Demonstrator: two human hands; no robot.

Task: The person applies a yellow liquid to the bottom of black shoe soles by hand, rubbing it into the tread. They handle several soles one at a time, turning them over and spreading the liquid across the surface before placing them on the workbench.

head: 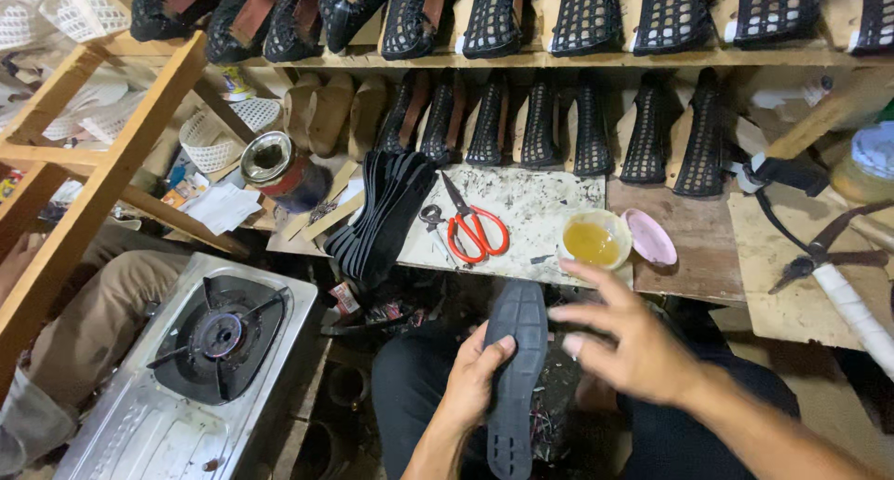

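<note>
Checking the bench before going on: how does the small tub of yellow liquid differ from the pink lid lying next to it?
The round tub of yellow liquid stands upright and open, holding an amber-yellow fluid; the pink lid lies flat and holds nothing. The tub has cream-white walls and some depth; the lid is pink and shallow. The tub sits on the pale scratched board, the lid on darker brown wood beside it. Both are round, similar in width, and out of either hand's grasp.

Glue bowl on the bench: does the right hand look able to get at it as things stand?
Probably yes. The right hand hovers open just below the bowl of yellow glue, nothing lies between them, and the bowl's pink lid sits off to the side.
</note>
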